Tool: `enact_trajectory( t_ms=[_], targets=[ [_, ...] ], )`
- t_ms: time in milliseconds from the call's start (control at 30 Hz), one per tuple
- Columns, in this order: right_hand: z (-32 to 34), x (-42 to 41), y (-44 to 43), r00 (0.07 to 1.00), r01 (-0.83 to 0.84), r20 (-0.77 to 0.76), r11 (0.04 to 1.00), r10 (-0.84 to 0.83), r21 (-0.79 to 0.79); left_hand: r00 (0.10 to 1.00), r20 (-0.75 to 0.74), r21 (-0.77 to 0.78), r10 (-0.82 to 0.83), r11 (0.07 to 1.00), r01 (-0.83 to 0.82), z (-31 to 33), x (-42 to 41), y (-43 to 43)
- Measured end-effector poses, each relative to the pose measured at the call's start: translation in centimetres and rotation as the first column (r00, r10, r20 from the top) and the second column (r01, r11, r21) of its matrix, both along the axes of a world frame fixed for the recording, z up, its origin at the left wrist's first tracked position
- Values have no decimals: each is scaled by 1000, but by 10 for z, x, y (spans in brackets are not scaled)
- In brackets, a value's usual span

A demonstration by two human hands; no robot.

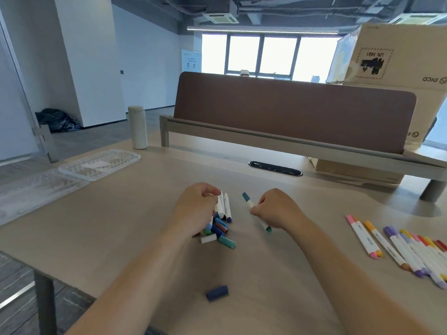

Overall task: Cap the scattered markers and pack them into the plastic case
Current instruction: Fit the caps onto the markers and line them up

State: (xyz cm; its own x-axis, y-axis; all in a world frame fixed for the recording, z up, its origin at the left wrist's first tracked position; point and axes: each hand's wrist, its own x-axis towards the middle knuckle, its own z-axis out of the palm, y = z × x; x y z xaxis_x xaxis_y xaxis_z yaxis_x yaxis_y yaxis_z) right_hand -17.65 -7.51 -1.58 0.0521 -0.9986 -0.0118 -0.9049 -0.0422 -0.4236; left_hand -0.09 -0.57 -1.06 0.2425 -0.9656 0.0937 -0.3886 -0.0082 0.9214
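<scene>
My right hand (275, 209) grips a teal-capped marker (247, 199) by its white barrel, both teal ends sticking out of the fist. My left hand (196, 209) is curled over a small heap of loose caps and markers (221, 232) at the table's middle, its fingertips pinching the top of a white marker (226, 206). A lone dark blue cap (217, 293) lies nearer to me. A row of capped markers (408, 250) in pink, orange, purple, yellow and red lies at the right. The clear plastic case (72, 170) lies open at the far left.
A pale cylindrical bottle (137, 128) stands behind the case. A brown desk divider (290, 110) crosses the back, with cardboard boxes (396, 54) stacked at the right. A black cable grommet (274, 168) sits in the tabletop.
</scene>
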Motion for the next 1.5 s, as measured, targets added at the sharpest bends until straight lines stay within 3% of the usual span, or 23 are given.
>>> enact_trajectory(
  t_ms=[200,333,467,767,1000,1133,1300,1500],
  targets=[
    [-5,10,-9,977,56,-204,998,-56,-7,1000,7,-30,-19,999,20,5,6,-5],
    [-1,30,-19,991,-16,-132,993,0,-120,999,26,-35,-36,999,37,4,12,-6],
    [-3,57,-25,986,-121,-117,993,119,-10,996,82,-29,-26,999,28,0,19,-10],
    [3,72,-22,949,-100,-281,984,140,151,957,291,38,7,999,-19,-4,45,-7],
    [15,58,-8,991,-99,-64,970,115,221,899,433,80,-62,996,30,-2,44,5],
    [17,44,5,994,-107,47,978,100,179,782,609,61,-131,991,118,1,28,10],
    [23,28,21,981,-151,142,979,131,136,443,890,22,-108,981,195,-3,10,5],
    [30,9,35,953,-190,266,969,143,161,304,938,95,-169,966,241,-7,1,1]
  ],
)
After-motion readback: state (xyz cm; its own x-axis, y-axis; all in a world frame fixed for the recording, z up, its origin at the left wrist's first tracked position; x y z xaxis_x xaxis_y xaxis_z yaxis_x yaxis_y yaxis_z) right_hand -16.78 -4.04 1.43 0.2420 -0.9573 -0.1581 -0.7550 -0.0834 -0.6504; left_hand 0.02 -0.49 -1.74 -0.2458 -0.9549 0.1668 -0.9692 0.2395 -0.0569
